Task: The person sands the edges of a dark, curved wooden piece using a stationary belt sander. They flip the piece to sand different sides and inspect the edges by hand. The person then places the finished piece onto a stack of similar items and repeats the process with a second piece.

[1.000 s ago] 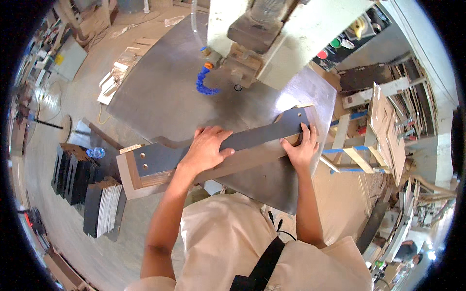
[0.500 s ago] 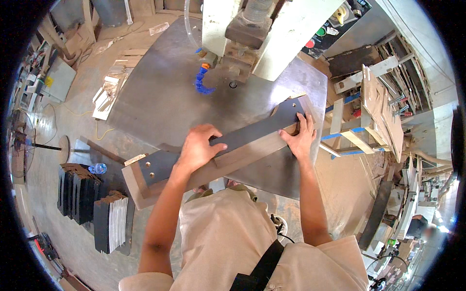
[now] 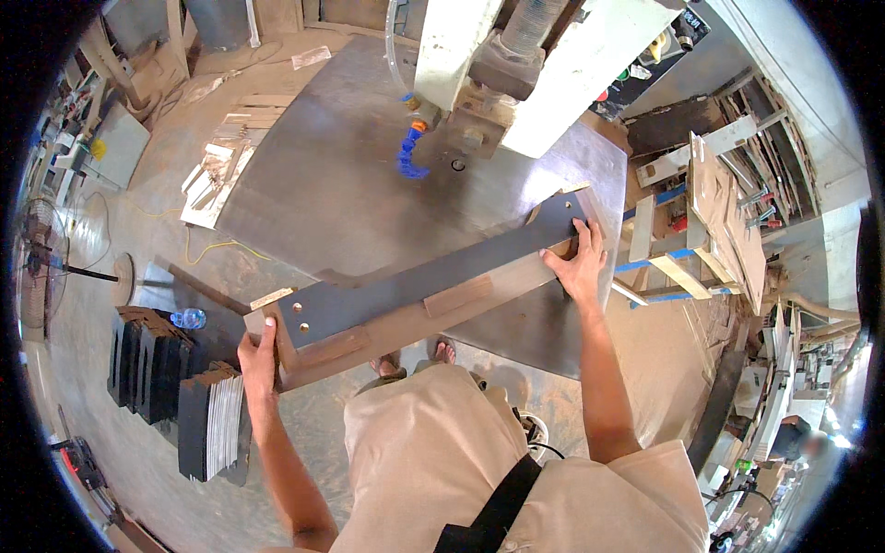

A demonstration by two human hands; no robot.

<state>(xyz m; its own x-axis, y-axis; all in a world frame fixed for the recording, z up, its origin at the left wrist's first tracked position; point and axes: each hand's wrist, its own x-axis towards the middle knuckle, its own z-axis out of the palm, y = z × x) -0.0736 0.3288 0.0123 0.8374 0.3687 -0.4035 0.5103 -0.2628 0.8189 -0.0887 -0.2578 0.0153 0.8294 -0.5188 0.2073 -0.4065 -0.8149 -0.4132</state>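
Note:
A long dark grey board [image 3: 406,270] with drilled holes near its ends lies on a wooden jig [image 3: 406,334], slanting up to the right across the near edge of a metal machine table [image 3: 313,138]. My left hand [image 3: 259,355] grips the jig's left end, thumb on top and the other fingers hidden below. At the right end my right hand [image 3: 579,264] is closed round the jig's near edge, its fingertips reaching the board. The jig's left end juts out past the table edge.
Over the table hang a white machine head [image 3: 576,78] and a blue segmented hose [image 3: 408,155]. Stacked dark boards [image 3: 207,424] stand on the floor at left, near a plastic bottle [image 3: 188,319]. To the right is a wooden rack [image 3: 678,235]; a standing fan [image 3: 41,244] is far left.
My left hand has moved left and down, from the middle of the board to the jig's left end. The right hand keeps its hold at the right end.

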